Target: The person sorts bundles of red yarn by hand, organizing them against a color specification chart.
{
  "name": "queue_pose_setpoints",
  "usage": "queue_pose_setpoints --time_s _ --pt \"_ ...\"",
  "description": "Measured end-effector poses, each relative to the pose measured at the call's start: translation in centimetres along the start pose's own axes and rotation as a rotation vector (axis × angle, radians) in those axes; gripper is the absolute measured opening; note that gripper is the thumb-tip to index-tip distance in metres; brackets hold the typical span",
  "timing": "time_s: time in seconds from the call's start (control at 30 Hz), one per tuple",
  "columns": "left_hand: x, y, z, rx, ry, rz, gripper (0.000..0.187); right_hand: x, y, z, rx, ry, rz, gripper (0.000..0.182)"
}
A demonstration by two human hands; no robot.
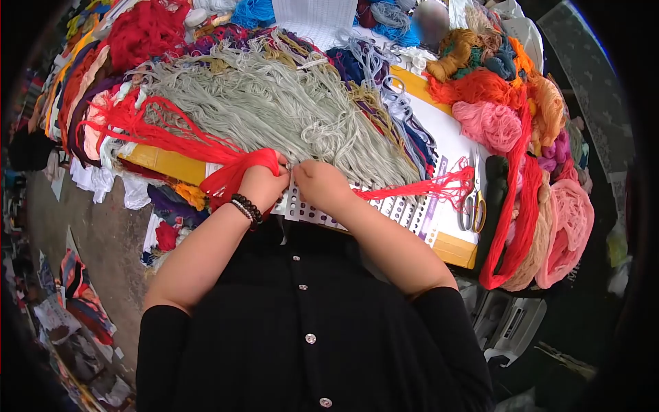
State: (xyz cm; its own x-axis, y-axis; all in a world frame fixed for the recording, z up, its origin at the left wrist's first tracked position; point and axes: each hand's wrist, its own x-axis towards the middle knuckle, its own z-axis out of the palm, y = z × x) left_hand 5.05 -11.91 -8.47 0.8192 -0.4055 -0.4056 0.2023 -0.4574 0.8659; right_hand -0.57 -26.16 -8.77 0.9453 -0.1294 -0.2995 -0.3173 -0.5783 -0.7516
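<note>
Head view | your left hand (261,184) closed around a red yarn bundle (206,147) at the tabletop's (456,247) near edge | your right hand (321,185) pinches a red strand (412,189) over the punched card (405,209) | scissors (472,206) lie well right.

A bundle of bright red yarn strands (233,165) is gripped by the left hand (263,184) and pinched by the right hand (319,184) over a white perforated plastic card (405,209), beside metal scissors (472,206) on the yarn-heaped counter (456,248).
</note>
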Motion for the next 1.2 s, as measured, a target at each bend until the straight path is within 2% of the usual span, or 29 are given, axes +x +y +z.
queue_pose_setpoints --time_s 0.07,0.13,0.17,0.27,0.33,0.4,0.47,0.5,0.57,0.6,0.67,0.73,0.87,0.93,1.0,1.07,1.1,1.2 --pt "0.1 -0.4 -0.4 0.133 0.009 0.160 0.025 -0.2 0.3 -0.4 0.087 -0.025 0.013 0.032" --pt "-0.9 0.5 -1.1 0.238 0.075 0.259 0.025 -0.8 -0.4 -1.5 0.370 -0.130 0.203 0.024" --pt "-1.1 0.8 -1.5 0.189 0.047 0.234 0.025 -0.6 0.3 -1.2 0.391 -0.128 0.152 0.020" --pt "-1.5 0.9 -2.1 -0.671 -0.193 0.025 0.022 -0.5 1.3 -0.4 0.338 -0.068 0.075 0.021" --pt "-1.8 1.4 -1.6 -0.889 -0.224 -0.051 0.022 -0.6 0.8 -0.7 0.331 -0.054 0.087 0.020" --pt "-1.6 0.7 -1.6 -0.886 -0.265 -0.017 0.022 -0.8 0.8 -0.7 0.321 -0.045 0.106 0.020" --pt "-1.6 0.5 -1.5 -0.802 -0.271 0.009 0.023 -0.7 1.3 -0.5 0.585 -0.097 0.137 0.017" --pt "-1.6 0.5 -1.4 -0.802 -0.273 0.008 0.023 -0.8 1.3 -0.8 0.584 -0.095 0.138 0.017" --pt "-1.7 0.5 -0.9 -0.590 -0.206 0.051 0.023 -1.1 1.1 -1.6 0.915 -0.171 0.201 0.016" --pt "-1.8 0.5 -0.6 -0.545 -0.188 0.029 0.030 -1.2 1.1 -1.8 0.913 -0.170 0.201 0.016" --pt "-1.9 0.8 0.3 -0.475 -0.165 0.046 0.033 -1.4 1.1 -2.1 1.173 -0.160 0.245 0.016" --pt "-1.3 -0.1 0.7 -0.431 -0.161 0.080 0.039 -1.3 1.3 -2.3 1.179 -0.172 0.237 0.015" --pt "-1.3 -0.5 0.0 -0.351 -0.176 0.147 0.037 -1.1 1.5 -2.3 1.224 -0.168 0.261 0.015" --pt "-1.7 -0.3 -0.7 -0.244 -0.022 0.078 0.035 -1.1 1.4 -2.2 1.221 -0.165 0.259 0.014" --pt "-1.3 -1.1 -1.2 -0.272 -0.041 0.094 0.034 -1.1 1.4 -2.1 1.220 -0.161 0.257 0.014" --pt "-1.7 -0.4 -1.3 -0.478 -0.098 -0.010 0.037 -1.1 1.4 -2.1 1.191 -0.168 0.233 0.014" --pt "-1.9 -0.1 -1.2 -0.477 -0.096 -0.010 0.037 -1.1 1.4 -2.1 1.191 -0.171 0.232 0.014" --pt "-2.2 0.5 -1.3 -0.705 -0.257 -0.055 0.043 -1.3 1.4 -2.2 1.184 -0.165 0.225 0.013"
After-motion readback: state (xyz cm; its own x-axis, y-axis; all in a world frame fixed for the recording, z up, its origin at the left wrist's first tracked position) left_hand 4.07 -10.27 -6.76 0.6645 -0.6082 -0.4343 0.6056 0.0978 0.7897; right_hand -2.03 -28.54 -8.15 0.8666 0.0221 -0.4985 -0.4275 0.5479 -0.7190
